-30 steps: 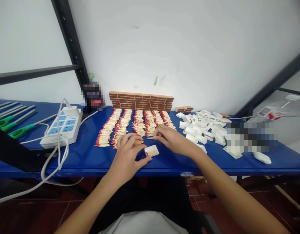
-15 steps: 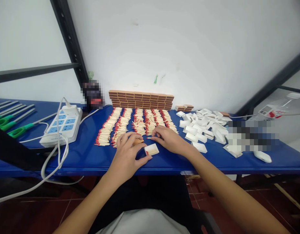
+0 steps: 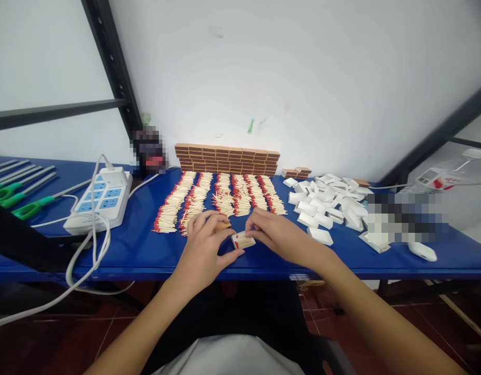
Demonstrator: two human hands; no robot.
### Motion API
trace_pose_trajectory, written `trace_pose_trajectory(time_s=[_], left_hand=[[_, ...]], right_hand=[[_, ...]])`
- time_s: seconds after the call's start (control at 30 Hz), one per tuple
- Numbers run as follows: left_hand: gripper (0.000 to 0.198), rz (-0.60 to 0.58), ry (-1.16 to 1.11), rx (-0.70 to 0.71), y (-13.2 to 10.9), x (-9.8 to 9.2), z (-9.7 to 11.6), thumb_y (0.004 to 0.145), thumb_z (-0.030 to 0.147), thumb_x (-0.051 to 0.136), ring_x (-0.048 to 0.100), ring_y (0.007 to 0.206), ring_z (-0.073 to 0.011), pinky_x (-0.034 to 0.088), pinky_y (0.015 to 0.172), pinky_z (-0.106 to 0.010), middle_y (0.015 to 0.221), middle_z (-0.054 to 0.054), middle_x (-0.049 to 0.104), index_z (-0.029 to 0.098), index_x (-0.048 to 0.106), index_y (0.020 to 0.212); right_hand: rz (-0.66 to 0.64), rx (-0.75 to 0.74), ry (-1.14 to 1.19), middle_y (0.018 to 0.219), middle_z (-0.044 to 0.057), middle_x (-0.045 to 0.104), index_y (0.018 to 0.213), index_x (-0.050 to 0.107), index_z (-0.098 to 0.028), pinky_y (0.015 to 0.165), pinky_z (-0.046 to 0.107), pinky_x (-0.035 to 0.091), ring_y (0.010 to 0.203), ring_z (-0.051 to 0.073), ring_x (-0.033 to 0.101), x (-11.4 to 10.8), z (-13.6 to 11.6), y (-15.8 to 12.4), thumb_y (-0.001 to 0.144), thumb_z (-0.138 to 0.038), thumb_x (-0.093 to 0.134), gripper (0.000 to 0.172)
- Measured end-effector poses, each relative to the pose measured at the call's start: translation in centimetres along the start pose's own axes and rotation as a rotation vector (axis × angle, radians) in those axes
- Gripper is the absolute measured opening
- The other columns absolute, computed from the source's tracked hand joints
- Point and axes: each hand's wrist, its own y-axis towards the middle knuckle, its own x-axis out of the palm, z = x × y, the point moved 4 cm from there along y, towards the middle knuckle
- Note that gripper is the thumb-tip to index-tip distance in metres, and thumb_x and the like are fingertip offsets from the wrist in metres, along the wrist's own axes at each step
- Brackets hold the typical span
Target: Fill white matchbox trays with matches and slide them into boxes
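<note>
My left hand (image 3: 203, 250) is closed around a small white matchbox tray (image 3: 253, 241), thumb on its near side. Several red-headed matches (image 3: 245, 242) lie in the tray. A brown matchbox sleeve (image 3: 223, 226) shows between the same hand's fingers. My right hand (image 3: 281, 234) is pinched over the tray's far right side, with matches at its fingertips partly hidden. Just beyond both hands, loose matches (image 3: 169, 211) are laid out in several long rows on the blue table (image 3: 141, 252).
Brown matchboxes (image 3: 227, 159) are stacked along the wall, with a few more (image 3: 296, 173) beside them. White trays (image 3: 320, 236) lie heaped to the right, near a plastic bottle (image 3: 439, 177). On the left are a power strip (image 3: 102, 200) with cables and green-handled tools (image 3: 32, 208).
My right hand has moved from the near end of the match rows toward me, bringing matches over the tray. My left hand stays in place with the tray.
</note>
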Motion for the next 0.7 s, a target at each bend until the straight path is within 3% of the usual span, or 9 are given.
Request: trace_pose_trajectory(time_s=[0.13,0.33,0.5,0.7], left_hand=[[0.024,-0.005,-0.001,-0.008,0.0,0.0,0.0,0.088,0.038,0.087,0.055,0.13,-0.0332,0.04,0.111,-0.056,0.125,-0.009,0.071,0.024,0.079,0.106],[0.023,-0.004,0.001,-0.004,0.0,0.0,0.0,0.087,0.036,0.087,0.054,0.131,-0.034,0.039,0.113,-0.057,0.126,-0.009,0.071,0.024,0.078,0.105],[0.022,-0.012,0.001,-0.009,0.0,0.0,0.1,0.087,0.036,0.087,0.054,0.131,-0.0343,0.039,0.113,-0.057,0.125,-0.009,0.071,0.024,0.078,0.105],[0.022,-0.02,0.01,-0.005,0.0,0.0,0.0,0.089,0.036,0.086,0.054,0.131,-0.0335,0.037,0.114,-0.057,0.126,-0.009,0.07,0.024,0.078,0.105]], right_hand=[[0.013,-0.063,0.05,0.104,0.005,0.063,0.102,0.062,-0.023,0.078,0.032,0.047,0.088,0.019,0.062,0.5,0.1,-0.4,0.109,-0.024,0.052,0.013],[0.194,-0.007,-0.001,0.091,0.005,0.062,0.099,0.068,-0.021,0.076,0.034,0.046,0.083,0.021,0.058,-1.3,3.4,1.8,0.104,-0.027,0.062,0.01],[0.129,-0.02,-0.042,0.091,0.005,0.06,0.101,0.071,-0.02,0.074,0.032,0.045,0.08,0.019,0.058,-0.1,4.9,3.2,0.103,-0.024,0.063,0.009],[0.119,-0.023,-0.044,0.094,0.005,0.059,0.104,0.071,-0.019,0.075,0.031,0.044,0.081,0.018,0.057,0.7,4.9,3.6,0.104,-0.022,0.06,0.01]])
